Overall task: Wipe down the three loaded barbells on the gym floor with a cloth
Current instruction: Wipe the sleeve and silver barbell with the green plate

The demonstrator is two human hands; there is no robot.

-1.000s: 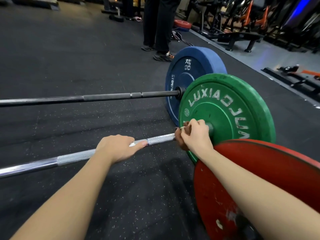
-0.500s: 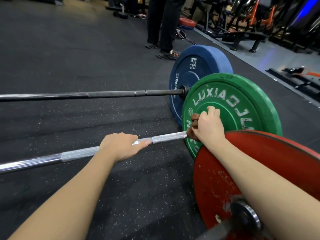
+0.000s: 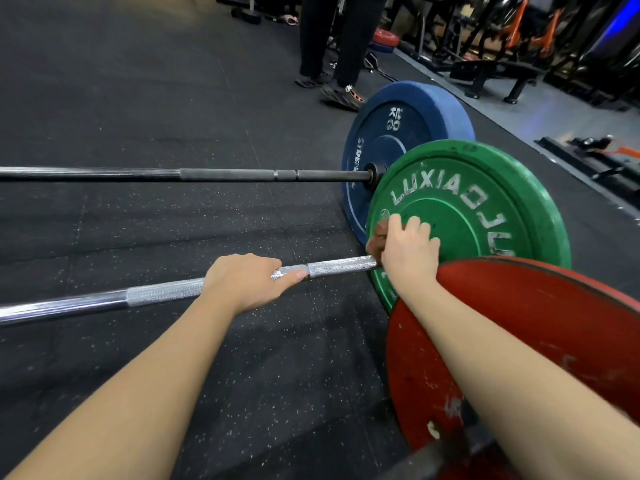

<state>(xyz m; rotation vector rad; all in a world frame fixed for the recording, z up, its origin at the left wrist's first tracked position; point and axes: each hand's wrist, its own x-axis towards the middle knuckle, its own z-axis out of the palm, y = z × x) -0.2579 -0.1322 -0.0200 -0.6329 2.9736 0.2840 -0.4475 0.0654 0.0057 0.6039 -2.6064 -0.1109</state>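
Now the right hand (image 3: 408, 252) pinches the brown cloth (image 3: 376, 237) against the green plate (image 3: 467, 216); just left of it, the left hand (image 3: 247, 282) wraps the chrome bar (image 3: 159, 294), likely steadying it against rolling.

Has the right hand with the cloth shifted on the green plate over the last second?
Yes. The right hand, gripping the cloth, has slid up the green plate from bar level toward the white lettering.

One camera sits on the person's head. It looks forward and down across the gym floor (image 3: 114, 84). The red plate (image 3: 540, 344) is very near, low right.
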